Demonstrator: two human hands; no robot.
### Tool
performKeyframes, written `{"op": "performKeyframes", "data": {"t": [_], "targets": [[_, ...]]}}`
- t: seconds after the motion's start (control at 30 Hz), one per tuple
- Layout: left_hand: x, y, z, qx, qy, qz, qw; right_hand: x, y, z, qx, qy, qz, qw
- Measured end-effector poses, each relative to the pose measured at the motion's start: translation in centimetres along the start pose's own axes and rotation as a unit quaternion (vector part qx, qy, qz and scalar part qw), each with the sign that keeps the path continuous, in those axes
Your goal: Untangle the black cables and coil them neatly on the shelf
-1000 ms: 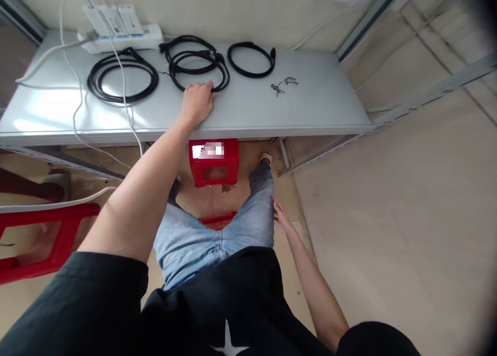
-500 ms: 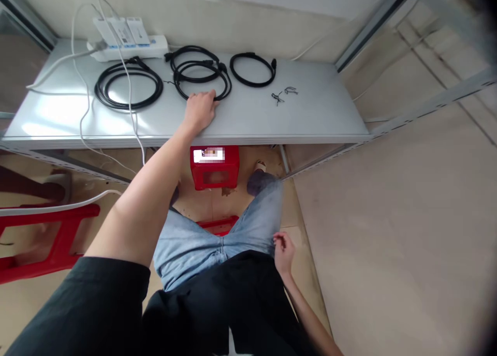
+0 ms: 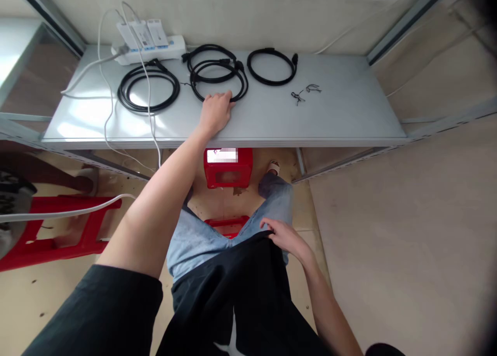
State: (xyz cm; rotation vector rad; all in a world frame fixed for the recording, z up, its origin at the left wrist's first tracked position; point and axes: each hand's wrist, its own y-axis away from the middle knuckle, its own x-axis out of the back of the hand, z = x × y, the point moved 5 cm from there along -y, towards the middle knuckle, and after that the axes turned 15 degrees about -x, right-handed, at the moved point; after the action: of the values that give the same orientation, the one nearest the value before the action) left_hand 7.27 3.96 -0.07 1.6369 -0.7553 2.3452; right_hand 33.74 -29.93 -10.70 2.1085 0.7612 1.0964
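Observation:
My left hand (image 3: 215,114) rests on the grey metal shelf (image 3: 341,107), its fingertips touching the lower edge of a coiled black cable (image 3: 243,84). Whether those fingers grip the cable is hard to see. Another black coil (image 3: 147,110) lies to the left, and a third (image 3: 272,84) lies to the right. Several small black wire pieces (image 3: 305,93) sit further right. Down by my waist, my right hand (image 3: 285,237) pinches the hem of my black shirt (image 3: 248,273), above my light blue jeans (image 3: 202,247).
A white power strip (image 3: 149,49) with plugged-in adapters stands at the shelf's back, its white cords (image 3: 66,213) trailing over the front edge. Below the shelf are a red plastic stool (image 3: 228,172) and another red stool (image 3: 66,247) at the left, on a tiled floor.
My right hand has risen from beside my jeans and taken hold of the shirt hem. My left hand stays on the coil, while the whole view has shifted slightly.

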Motion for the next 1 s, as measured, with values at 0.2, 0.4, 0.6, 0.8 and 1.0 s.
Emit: {"op": "performKeyframes", "data": {"t": [0.2, 0.4, 0.6, 0.8, 1.0], "targets": [[0.1, -0.1, -0.1, 0.004, -0.002, -0.018, 1.0, -4.9, -0.5, -9.6, 0.205, -0.062, -0.217, 0.952], [0.5, 0.1, 0.2, 0.012, 0.006, -0.037, 0.999, -18.3, -2.8, -18.9, 0.301, 0.284, -0.187, 0.891], [1.0, 0.3, 0.7, 0.025, 0.003, -0.04, 0.999, -15.2, -1.3, -21.8, 0.328, 0.195, 0.104, 0.918], [1.0, 0.2, 0.8, 0.007, -0.003, -0.021, 1.0, 3.4, 1.0, -22.2, 0.326, 0.045, 0.162, 0.93], [1.5, 0.4, 0.8, -0.014, 0.008, 0.012, 1.0, 24.8, -8.9, -22.7, 0.319, -0.163, 0.375, 0.855]]}}
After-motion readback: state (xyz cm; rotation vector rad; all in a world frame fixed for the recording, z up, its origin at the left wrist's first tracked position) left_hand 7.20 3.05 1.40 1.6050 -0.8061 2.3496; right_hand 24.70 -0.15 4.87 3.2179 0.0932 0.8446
